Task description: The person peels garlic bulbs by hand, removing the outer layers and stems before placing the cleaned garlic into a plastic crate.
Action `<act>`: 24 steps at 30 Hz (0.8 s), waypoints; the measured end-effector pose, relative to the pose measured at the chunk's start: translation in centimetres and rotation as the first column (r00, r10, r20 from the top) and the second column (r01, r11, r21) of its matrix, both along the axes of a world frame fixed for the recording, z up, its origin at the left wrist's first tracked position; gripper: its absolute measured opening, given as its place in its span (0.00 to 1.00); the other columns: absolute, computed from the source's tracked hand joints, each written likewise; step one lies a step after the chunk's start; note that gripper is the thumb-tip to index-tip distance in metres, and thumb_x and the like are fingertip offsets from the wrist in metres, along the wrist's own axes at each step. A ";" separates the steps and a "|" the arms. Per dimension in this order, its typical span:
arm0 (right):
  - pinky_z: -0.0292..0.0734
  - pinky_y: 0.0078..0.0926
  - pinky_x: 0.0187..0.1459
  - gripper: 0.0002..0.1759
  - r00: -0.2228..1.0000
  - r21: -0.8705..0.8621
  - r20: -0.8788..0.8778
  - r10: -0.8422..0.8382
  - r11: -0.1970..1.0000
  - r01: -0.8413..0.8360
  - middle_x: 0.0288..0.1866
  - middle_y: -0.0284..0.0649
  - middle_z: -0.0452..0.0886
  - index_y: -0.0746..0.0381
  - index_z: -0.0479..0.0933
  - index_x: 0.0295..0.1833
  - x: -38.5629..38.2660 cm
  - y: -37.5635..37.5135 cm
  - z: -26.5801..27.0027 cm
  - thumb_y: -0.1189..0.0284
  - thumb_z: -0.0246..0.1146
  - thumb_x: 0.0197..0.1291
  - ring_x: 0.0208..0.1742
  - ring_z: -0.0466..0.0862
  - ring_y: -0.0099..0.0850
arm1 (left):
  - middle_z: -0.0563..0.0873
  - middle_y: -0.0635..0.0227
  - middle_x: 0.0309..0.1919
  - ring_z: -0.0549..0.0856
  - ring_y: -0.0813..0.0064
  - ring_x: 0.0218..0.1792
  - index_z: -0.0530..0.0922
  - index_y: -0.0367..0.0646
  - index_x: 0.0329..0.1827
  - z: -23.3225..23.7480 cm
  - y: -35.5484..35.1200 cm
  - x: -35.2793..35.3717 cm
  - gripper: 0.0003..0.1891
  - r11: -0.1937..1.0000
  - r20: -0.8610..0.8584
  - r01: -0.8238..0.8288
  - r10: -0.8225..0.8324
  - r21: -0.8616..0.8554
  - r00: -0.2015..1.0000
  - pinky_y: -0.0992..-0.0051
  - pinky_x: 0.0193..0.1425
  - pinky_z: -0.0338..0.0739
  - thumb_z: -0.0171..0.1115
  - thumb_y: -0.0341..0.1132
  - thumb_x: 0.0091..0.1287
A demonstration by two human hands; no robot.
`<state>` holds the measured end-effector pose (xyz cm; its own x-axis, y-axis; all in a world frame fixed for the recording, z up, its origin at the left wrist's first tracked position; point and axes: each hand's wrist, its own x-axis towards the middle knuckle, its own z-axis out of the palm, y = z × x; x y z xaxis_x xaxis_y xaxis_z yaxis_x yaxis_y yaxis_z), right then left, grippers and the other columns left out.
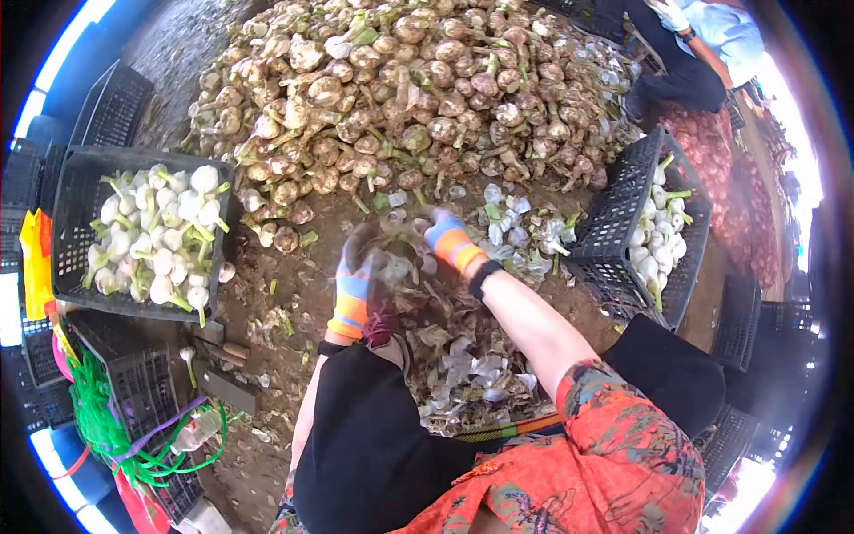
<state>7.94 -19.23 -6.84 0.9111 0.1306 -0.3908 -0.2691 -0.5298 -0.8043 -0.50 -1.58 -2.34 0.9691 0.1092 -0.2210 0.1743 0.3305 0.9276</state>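
My left hand, in a striped orange and grey-blue glove with dark fingers, is low over the ground between my knees. Its fingers are smeared by motion. My right hand, gloved alike, reaches in from the right, its dark fingertips also blurred. Between the two hands is a pale blurred patch, and I cannot make out whether either hand holds it. Just beyond them rises a large heap of unpeeled garlic bulbs with soil on their skins. Loose garlic skins lie beneath and in front of my hands.
Black crates with trimmed white garlic stand left and right. A cleaver, green plastic strapping and a clear bottle are at lower left. A person sits upper right near red mesh sacks.
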 end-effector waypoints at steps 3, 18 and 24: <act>0.77 0.23 0.38 0.14 0.902 0.747 -0.431 0.028 0.572 0.339 0.37 0.36 0.82 0.64 0.77 0.47 -2.4 0.5 4.5 0.81 0.56 0.55 0.36 0.81 0.26 | 0.70 0.62 0.61 0.74 0.73 0.54 0.61 0.40 0.66 0.3 -0.9 0.0 0.25 0.994 0.237 0.053 -0.075 0.097 0.968 0.75 0.51 0.74 0.52 0.25 0.66; 0.67 0.34 0.60 0.25 0.922 -0.322 0.191 0.338 0.908 -0.266 0.59 0.50 0.70 0.57 0.75 0.54 2.4 9.6 -1.8 0.75 0.58 0.45 0.58 0.72 0.45 | 0.78 0.61 0.50 0.82 0.69 0.39 0.69 0.37 0.58 -3.4 2.7 0.5 0.19 0.897 -0.185 -0.441 0.438 0.031 0.880 0.70 0.43 0.81 0.59 0.31 0.64; 0.74 0.28 0.51 0.23 0.998 0.812 0.057 0.021 0.580 -0.058 0.52 0.41 0.77 0.64 0.72 0.53 -3.4 6.3 5.0 0.84 0.60 0.48 0.49 0.78 0.33 | 0.80 0.66 0.47 0.81 0.73 0.42 0.69 0.40 0.58 2.4 0.7 0.1 0.23 0.971 -0.178 -0.140 0.106 -0.194 0.978 0.74 0.43 0.79 0.54 0.46 0.67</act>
<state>4.49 -12.98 -1.80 0.9082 0.4128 -0.0687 -0.2245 0.3421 -0.9124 -0.44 -0.89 0.11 0.8990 0.1611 -0.4072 0.2657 0.5387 0.7995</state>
